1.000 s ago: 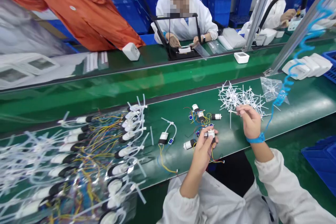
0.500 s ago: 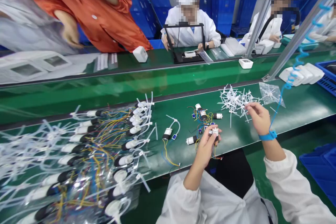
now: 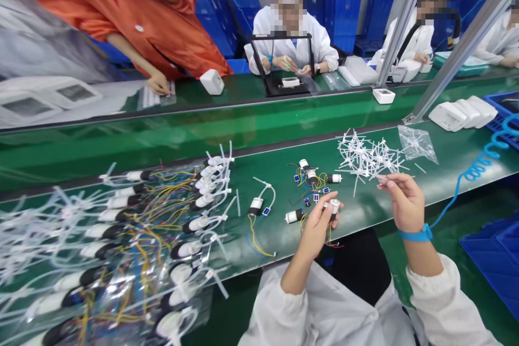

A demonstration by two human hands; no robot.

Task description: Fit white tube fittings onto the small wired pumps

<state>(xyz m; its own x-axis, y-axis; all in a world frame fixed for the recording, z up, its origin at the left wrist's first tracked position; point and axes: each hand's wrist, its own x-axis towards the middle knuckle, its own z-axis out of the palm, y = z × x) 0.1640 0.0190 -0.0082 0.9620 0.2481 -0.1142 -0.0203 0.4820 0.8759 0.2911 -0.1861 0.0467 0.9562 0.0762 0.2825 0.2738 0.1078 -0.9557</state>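
Gripping a small white cylindrical pump motor with coloured wires (image 3: 333, 206), the left hand (image 3: 318, 227) is holding it with fingers curled shut, above the green bench's (image 3: 454, 167) near edge. The right hand (image 3: 403, 203) is pinching a thin white plastic connector (image 3: 381, 177) between thumb and forefinger, just beside the pile of white plastic tube connectors (image 3: 363, 155).

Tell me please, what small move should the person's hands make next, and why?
Probably bring the right hand across toward the left hand, so that the white tube piece pinched in its fingertips meets the small pump. The left hand holds that pump lifted above the green table, and the two parts are apart. The right hand is clear of the pile of tube pieces.
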